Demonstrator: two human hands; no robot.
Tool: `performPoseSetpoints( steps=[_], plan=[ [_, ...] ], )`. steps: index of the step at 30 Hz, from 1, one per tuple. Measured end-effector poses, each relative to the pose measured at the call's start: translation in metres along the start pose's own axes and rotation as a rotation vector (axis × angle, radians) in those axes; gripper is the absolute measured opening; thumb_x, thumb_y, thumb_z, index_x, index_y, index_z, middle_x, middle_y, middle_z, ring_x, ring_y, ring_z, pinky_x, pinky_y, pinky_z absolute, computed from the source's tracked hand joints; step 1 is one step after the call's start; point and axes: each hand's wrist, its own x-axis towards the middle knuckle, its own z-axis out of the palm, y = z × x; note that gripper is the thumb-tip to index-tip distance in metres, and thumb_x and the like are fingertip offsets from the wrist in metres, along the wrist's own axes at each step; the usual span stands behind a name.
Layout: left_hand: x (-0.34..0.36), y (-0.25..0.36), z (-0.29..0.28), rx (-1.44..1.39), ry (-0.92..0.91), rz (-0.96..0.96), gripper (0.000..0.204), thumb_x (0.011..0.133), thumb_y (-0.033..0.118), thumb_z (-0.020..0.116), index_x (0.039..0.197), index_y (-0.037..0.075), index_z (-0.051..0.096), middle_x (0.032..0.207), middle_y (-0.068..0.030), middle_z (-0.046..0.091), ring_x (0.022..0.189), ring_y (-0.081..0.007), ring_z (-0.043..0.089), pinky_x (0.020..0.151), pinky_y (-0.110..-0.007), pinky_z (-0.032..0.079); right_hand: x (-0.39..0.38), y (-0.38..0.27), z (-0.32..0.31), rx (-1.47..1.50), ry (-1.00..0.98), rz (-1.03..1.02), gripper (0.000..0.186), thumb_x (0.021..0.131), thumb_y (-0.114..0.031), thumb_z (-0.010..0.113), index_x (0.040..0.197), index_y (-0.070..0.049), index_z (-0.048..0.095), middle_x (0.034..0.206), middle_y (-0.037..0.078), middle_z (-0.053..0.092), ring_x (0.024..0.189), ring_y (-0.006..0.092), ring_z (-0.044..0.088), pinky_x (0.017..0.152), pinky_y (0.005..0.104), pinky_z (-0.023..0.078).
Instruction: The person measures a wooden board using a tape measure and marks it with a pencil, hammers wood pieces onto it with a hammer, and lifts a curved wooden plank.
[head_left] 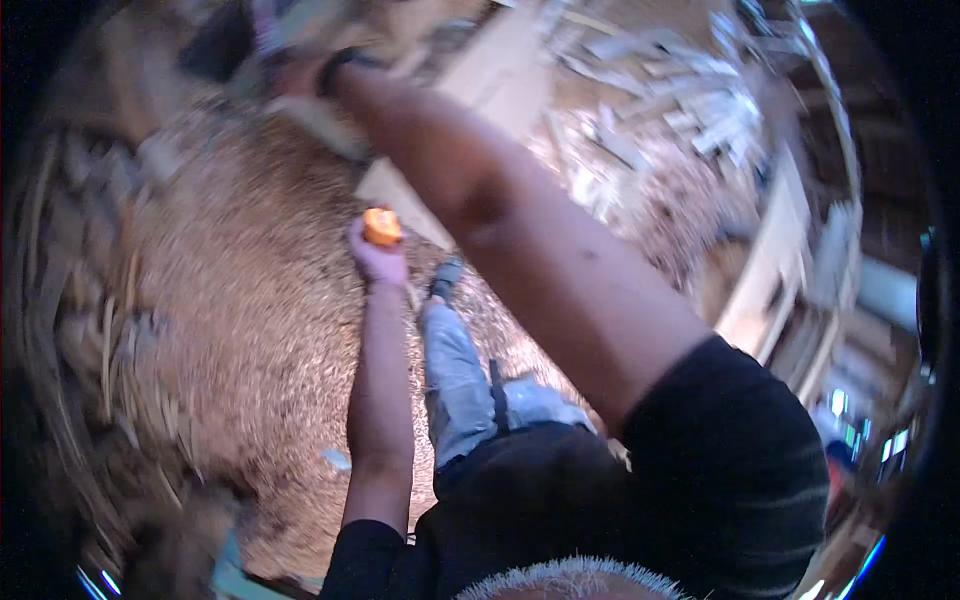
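Note:
My left hand [380,262] is closed around a small, rounded, bright orange object [382,227]; its exact kind is not clear. It is held low, over the shavings and close to my shoe. My right arm stretches across to the far left, with a dark band at the wrist. Out there my right hand [297,76] is smeared by motion, so its fingers do not show clearly. Beside it is a dark, blurred, blocky thing [218,40]; whether the hand touches it, I cannot tell.
Wood shavings [230,300] cover the floor. A long pale board [505,75] lies beyond my right forearm. Several loose offcuts [715,105] are heaped at the far right, near a leaning plank [775,255]. Thin sticks [110,350] line the left side.

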Motion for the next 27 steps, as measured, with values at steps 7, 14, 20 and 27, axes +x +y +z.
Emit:
performPoseSetpoints(
  steps=[7,14,20,27],
  plan=[
    [-0.057,-0.038,-0.016,0.522,0.079,0.148,0.05,0.104,0.042,0.049,0.142,0.01,0.055,0.129,-0.0046,0.063,0.116,-0.0162,0.058,0.093,-0.034,0.048,-0.259,0.032,-0.021,0.504,0.026,0.175,0.053,0.087,-0.039,0.074,0.123,0.0,0.067,0.111,0.022,0.074,0.103,0.0347,0.07,0.09,0.046,0.055],
    [-0.211,-0.179,0.007,1.271,-0.9,0.256,0.071,0.101,0.032,0.068,0.153,-0.004,0.035,0.129,-0.0172,0.063,0.114,-0.0243,0.063,0.092,-0.036,0.052,-0.621,0.085,-0.09,1.232,0.504,0.7,0.07,0.096,-0.031,0.07,0.152,0.002,0.044,0.131,0.017,0.065,0.115,0.0263,0.065,0.099,0.036,0.053],
    [-0.376,-0.282,0.031,1.297,-1.578,-0.547,0.069,0.097,0.009,0.068,0.156,-0.002,0.034,0.127,-0.0162,0.069,0.111,-0.0196,0.068,0.092,-0.033,0.056,-0.939,0.072,-0.124,0.91,0.647,1.012,0.033,0.097,-0.02,0.062,0.125,-0.004,0.067,0.101,0.009,0.072,0.083,0.0177,0.069,0.073,0.035,0.056],
    [-0.448,-0.377,-0.021,1.587,-1.834,-0.522,0.044,0.101,0.012,0.062,0.142,-0.001,0.054,0.131,-0.0149,0.069,0.109,-0.0198,0.069,0.095,-0.033,0.055,-1.148,-0.108,-0.06,0.556,0.42,1.265,0.033,0.09,-0.036,0.063,0.096,-0.006,0.074,0.087,0.018,0.073,0.078,0.0341,0.071,0.076,0.0448,0.056]
  ],
)
